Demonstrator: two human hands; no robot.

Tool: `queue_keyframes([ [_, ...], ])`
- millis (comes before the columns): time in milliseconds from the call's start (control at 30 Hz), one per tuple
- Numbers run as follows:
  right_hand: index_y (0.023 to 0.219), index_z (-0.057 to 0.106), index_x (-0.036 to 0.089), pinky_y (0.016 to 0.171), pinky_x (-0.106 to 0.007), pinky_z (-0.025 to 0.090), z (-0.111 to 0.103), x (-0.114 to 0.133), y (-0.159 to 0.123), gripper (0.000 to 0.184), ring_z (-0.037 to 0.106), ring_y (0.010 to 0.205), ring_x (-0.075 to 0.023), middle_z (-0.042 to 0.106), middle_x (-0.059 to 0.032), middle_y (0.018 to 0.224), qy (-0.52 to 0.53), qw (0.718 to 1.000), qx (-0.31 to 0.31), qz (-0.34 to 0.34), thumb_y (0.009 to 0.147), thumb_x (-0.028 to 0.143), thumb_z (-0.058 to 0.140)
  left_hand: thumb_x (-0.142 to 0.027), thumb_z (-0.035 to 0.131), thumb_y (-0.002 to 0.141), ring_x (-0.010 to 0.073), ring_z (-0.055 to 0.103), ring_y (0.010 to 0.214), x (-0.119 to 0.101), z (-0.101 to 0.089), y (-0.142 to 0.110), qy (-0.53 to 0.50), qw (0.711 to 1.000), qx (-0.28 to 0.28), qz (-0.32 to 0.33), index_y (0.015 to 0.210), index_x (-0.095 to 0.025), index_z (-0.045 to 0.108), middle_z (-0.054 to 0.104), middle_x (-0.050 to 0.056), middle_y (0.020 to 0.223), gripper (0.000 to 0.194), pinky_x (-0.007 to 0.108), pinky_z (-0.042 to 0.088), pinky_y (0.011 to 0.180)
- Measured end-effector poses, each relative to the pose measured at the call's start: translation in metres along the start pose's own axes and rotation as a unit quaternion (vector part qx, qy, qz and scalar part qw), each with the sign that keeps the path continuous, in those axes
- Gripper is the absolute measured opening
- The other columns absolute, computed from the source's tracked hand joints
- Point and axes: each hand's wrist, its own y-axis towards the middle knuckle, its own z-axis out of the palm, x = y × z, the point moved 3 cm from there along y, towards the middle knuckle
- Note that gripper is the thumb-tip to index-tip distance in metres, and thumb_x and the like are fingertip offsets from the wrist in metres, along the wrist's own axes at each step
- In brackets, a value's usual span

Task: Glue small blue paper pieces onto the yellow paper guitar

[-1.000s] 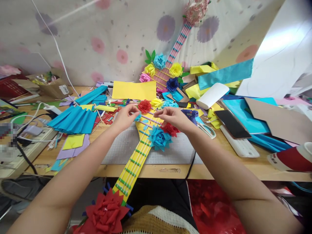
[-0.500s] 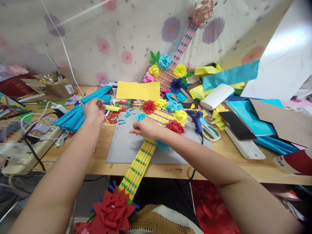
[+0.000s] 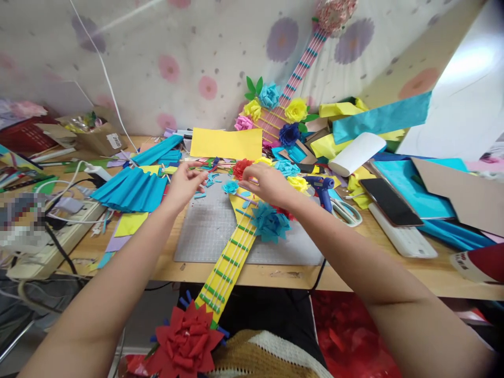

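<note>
My left hand hovers over the left edge of the grey cutting mat, fingers apart with nothing visible in them. Under my right hand lies a yellow paper guitar with green frets and white strings. The right fingers are curled together above its body, by a red paper flower and a small blue flower; what they pinch, if anything, I cannot make out. Small blue pieces show just below them. A large blue flower sits beside the neck, and a big red flower covers the head.
Pleated blue paper lies at the left near a power strip. At the right are a blue glue gun, scissors, a phone and a red cup. A pink paper guitar leans against the wall.
My left hand has moved right, from the pleated blue paper to the mat, and its fingers have spread. My right hand has shifted up and right, uncovering the large blue flower.
</note>
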Motion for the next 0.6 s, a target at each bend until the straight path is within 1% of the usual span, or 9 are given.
queue_keyframes([
  [67,0.083,0.064,0.020,0.083,-0.033,0.039,-0.023,-0.018,-0.011,0.015,0.056,0.091,-0.0215,0.067,-0.0074,0.092,0.014,0.996,-0.088,0.028,0.087,0.030,0.055,-0.017,0.069,0.064,0.0101,0.056,0.053,0.003,0.008,-0.004,0.042,0.998,0.035,0.009,0.088,-0.017,0.056,0.060,-0.003,0.063,0.028,0.017,0.041,0.042],
  [100,0.082,0.063,0.020,0.083,-0.035,0.039,-0.036,-0.030,-0.019,0.017,0.057,0.090,-0.0221,0.066,-0.0075,0.091,0.013,0.988,-0.143,0.061,0.087,0.033,0.054,-0.017,0.069,0.064,0.0105,0.056,0.054,0.004,0.011,-0.006,0.063,0.997,0.043,0.014,0.087,-0.016,0.057,0.060,-0.002,0.064,0.025,0.017,0.040,0.041],
  [200,0.080,0.060,0.021,0.080,-0.036,0.042,-0.072,-0.073,-0.054,0.027,0.057,0.085,-0.0219,0.064,-0.0076,0.085,0.022,0.942,-0.290,0.166,0.088,0.043,0.048,-0.016,0.065,0.064,0.0108,0.056,0.056,0.010,0.020,-0.010,0.098,0.994,0.046,0.021,0.085,-0.016,0.058,0.058,-0.002,0.067,0.022,0.016,0.038,0.037],
  [267,0.077,0.058,0.020,0.078,-0.037,0.043,-0.084,-0.102,-0.081,0.029,0.057,0.081,-0.0222,0.062,-0.0086,0.082,0.012,0.913,-0.346,0.218,0.083,0.048,0.053,-0.015,0.064,0.064,0.0120,0.059,0.060,0.014,0.027,-0.012,0.091,0.995,0.047,0.012,0.085,-0.017,0.056,0.058,-0.002,0.069,0.023,0.016,0.041,0.038],
  [333,0.080,0.059,0.018,0.081,-0.040,0.042,-0.083,-0.127,-0.103,0.032,0.056,0.087,-0.0249,0.062,-0.0131,0.090,-0.023,0.915,-0.323,0.241,0.075,0.050,0.063,-0.015,0.064,0.063,0.0138,0.062,0.065,0.017,0.034,-0.015,0.073,0.996,0.050,0.001,0.085,-0.017,0.053,0.058,-0.002,0.069,0.024,0.018,0.046,0.041],
  [367,0.082,0.059,0.018,0.081,-0.041,0.040,-0.078,-0.138,-0.113,0.035,0.055,0.089,-0.0263,0.062,-0.0147,0.091,-0.035,0.922,-0.293,0.251,0.073,0.051,0.065,-0.015,0.064,0.064,0.0145,0.063,0.067,0.018,0.037,-0.016,0.064,0.996,0.055,-0.004,0.085,-0.018,0.052,0.058,-0.002,0.068,0.024,0.019,0.048,0.043],
  [433,0.081,0.059,0.019,0.081,-0.043,0.038,-0.061,-0.158,-0.127,0.040,0.054,0.088,-0.0277,0.060,-0.0135,0.086,-0.046,0.932,-0.238,0.271,0.066,0.054,0.070,-0.016,0.064,0.065,0.0155,0.064,0.070,0.019,0.044,-0.020,0.049,0.996,0.072,-0.014,0.085,-0.018,0.050,0.060,-0.002,0.068,0.025,0.021,0.050,0.045],
  [500,0.072,0.056,0.021,0.076,-0.043,0.037,-0.043,-0.172,-0.134,0.041,0.053,0.080,-0.0266,0.055,-0.0089,0.073,-0.053,0.941,-0.199,0.269,0.063,0.057,0.071,-0.017,0.065,0.065,0.0163,0.065,0.072,0.019,0.051,-0.023,0.036,0.994,0.098,-0.023,0.087,-0.019,0.050,0.062,-0.001,0.068,0.027,0.021,0.051,0.046],
  [600,0.056,0.045,0.025,0.060,-0.037,0.034,-0.019,-0.182,-0.133,0.041,0.042,0.058,-0.0193,0.042,-0.0020,0.053,-0.006,0.968,-0.141,0.207,0.067,0.058,0.067,-0.016,0.068,0.064,0.0164,0.066,0.069,0.019,0.058,-0.027,0.029,0.991,0.125,-0.032,0.092,-0.018,0.052,0.065,-0.001,0.068,0.032,0.021,0.049,0.046],
])
